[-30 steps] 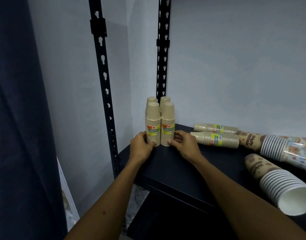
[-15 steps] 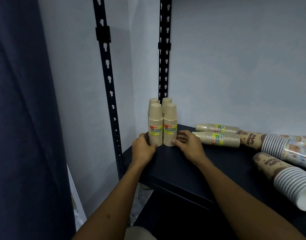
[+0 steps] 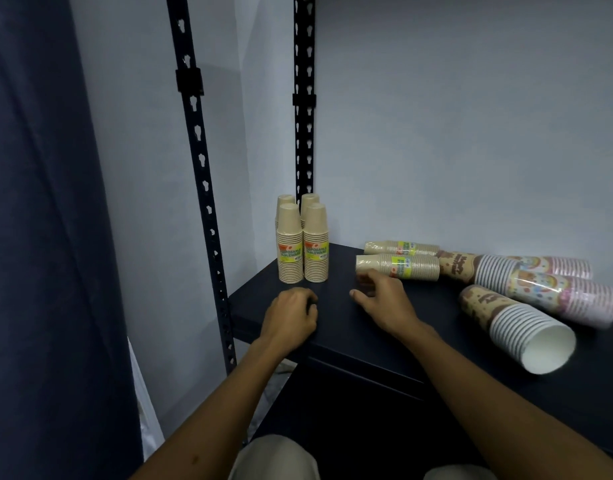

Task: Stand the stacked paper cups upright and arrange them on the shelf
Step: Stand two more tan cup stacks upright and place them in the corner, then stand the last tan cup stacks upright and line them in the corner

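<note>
Several tan paper cup stacks [image 3: 303, 251] with yellow labels stand upright in the shelf's back left corner. Two more tan stacks lie on their sides, the nearer one [image 3: 407, 267] in front of the farther one [image 3: 402, 248]. My left hand [image 3: 291, 315] rests on the dark shelf [image 3: 336, 320] in front of the upright stacks, fingers loosely curled and holding nothing. My right hand [image 3: 381, 299] hovers just before the nearer lying stack, fingers loosely bent and blurred, gripping nothing.
Bigger stacks lie on their sides at the right: a brown patterned one [image 3: 459, 265], a white-rimmed one [image 3: 519, 329] with its mouth toward me, and pastel ones [image 3: 561, 292]. Black slotted uprights [image 3: 201, 174] stand at the left, with a dark curtain [image 3: 45, 237] beside them.
Both hands have let go of the upright tan stacks. The left drew back toward the shelf's front edge; the right moved right toward the nearer lying tan stack.
</note>
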